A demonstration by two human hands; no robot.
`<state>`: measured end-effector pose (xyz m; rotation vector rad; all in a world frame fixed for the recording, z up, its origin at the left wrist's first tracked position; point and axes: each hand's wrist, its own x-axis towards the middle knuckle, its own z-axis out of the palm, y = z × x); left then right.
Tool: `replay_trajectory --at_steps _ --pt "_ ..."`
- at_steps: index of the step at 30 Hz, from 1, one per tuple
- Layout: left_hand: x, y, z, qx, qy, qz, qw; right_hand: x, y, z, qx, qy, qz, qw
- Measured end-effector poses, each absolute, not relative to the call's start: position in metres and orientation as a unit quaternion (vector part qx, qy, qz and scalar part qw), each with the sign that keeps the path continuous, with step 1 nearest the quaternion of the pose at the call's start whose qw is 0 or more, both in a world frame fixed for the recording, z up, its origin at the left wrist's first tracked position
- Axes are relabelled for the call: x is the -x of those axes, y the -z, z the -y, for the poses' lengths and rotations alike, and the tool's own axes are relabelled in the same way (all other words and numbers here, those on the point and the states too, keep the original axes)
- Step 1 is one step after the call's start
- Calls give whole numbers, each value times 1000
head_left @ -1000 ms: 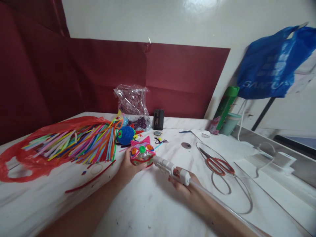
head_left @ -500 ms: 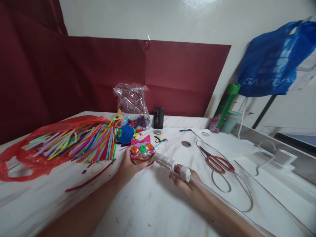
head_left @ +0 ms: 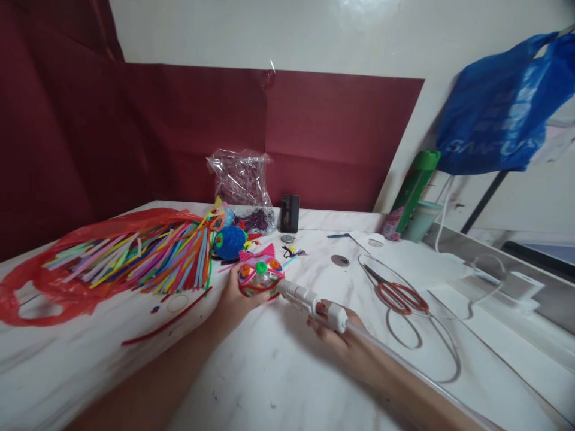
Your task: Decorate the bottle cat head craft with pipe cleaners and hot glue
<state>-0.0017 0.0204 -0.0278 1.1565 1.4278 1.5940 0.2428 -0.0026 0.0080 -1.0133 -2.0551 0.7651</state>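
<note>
My left hand (head_left: 238, 301) is closed around a small clear craft figure (head_left: 260, 276) with pink pointed ears, orange and green round pieces and a red strip along its lower side. In my right hand (head_left: 335, 335) is a white hot glue gun (head_left: 309, 300), with a long clear glue stick (head_left: 395, 359) running out of its back end. The gun's nozzle points left and meets, or nearly meets, the right side of the figure; whether they touch I cannot tell. Behind the figure lies a blue yarn-wrapped ball figure (head_left: 229, 242).
Many coloured pipe cleaners (head_left: 148, 257) lie on a red plastic bag (head_left: 67, 302) at the left. Orange-handled scissors (head_left: 398, 297) rest by a looping white cable (head_left: 456, 353) at the right. A black phone (head_left: 290, 214) leans at the back, near a clear plastic bag (head_left: 240, 179).
The view has shifted very slightly. The glue gun's nozzle sits a touch lower against the right side of the figure; both hands keep their grips.
</note>
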Motion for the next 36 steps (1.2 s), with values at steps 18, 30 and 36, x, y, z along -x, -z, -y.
replay_trajectory --at_steps 18,30,36 --pt "-1 22 -18 -453 -606 -563 334 -240 -1 -1 381 -320 793 351" --pt "-5 13 -14 -453 -590 -577 338 -243 0 -4 382 -336 787 350" --pt "-3 17 -16 -475 -576 -579 326 -241 -6 -1 386 -331 787 349"
